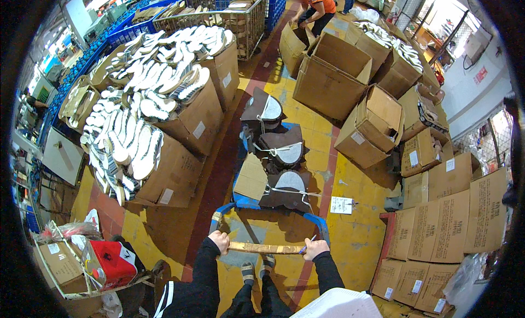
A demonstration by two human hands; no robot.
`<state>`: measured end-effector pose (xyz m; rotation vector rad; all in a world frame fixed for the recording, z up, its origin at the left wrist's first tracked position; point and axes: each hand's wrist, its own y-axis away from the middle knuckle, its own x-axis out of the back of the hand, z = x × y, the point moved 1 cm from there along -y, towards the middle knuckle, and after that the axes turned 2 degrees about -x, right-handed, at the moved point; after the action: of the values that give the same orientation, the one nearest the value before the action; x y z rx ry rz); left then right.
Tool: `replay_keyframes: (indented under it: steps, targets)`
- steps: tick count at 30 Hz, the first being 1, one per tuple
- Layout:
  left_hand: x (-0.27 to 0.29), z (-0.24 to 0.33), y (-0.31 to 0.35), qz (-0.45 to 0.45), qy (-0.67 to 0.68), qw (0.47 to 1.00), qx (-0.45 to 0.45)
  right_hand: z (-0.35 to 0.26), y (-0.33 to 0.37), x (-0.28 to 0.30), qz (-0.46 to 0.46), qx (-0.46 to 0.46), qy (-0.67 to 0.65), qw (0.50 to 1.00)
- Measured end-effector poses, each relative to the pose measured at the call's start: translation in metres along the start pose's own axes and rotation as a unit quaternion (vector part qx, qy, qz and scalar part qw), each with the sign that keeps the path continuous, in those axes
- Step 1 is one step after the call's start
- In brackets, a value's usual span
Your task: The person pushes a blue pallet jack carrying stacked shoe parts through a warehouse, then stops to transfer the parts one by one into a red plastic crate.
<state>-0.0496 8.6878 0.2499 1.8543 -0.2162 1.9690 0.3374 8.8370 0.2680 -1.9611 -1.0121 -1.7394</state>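
Both my hands are closed round the tape-wrapped handle (265, 248) of a blue cart (247, 201). My left hand (220, 242) grips its left end. At the right end, my right hand (316, 248) grips it too, with a blue pen (307, 245) sticking out between the fingers. On the cart, several dark brown bundles of flat pieces lie in a row. The nearest bundle (287, 189) has a pale grey rounded piece on top and is tied with white string. Beside it rests a flat cardboard piece (251, 177).
Cartons (180, 173) heaped with striped white shoe soles (131, 137) stand on the left. Open cartons (331, 77) and stacked boxes (443, 225) line the right. A person (317, 9) bends over a box ahead. A paper sheet (342, 205) lies on the floor. A trolley (93, 290) carries a red can (112, 263).
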Motion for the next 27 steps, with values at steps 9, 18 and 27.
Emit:
replay_keyframes:
  steps: [9,18,27]
  targets:
    - [0.002,0.001,0.0,0.003,-0.004,1.0,0.006,-0.002,0.0,0.004,-0.011,-0.006,0.008,1.0]
    - [-0.006,0.0,0.001,0.0,0.002,1.0,0.005,-0.002,0.0,0.005,-0.007,0.003,0.004,1.0]
    - [-0.002,0.0,0.001,0.0,0.011,1.0,0.0,-0.002,0.0,0.004,0.004,0.007,0.014,1.0]
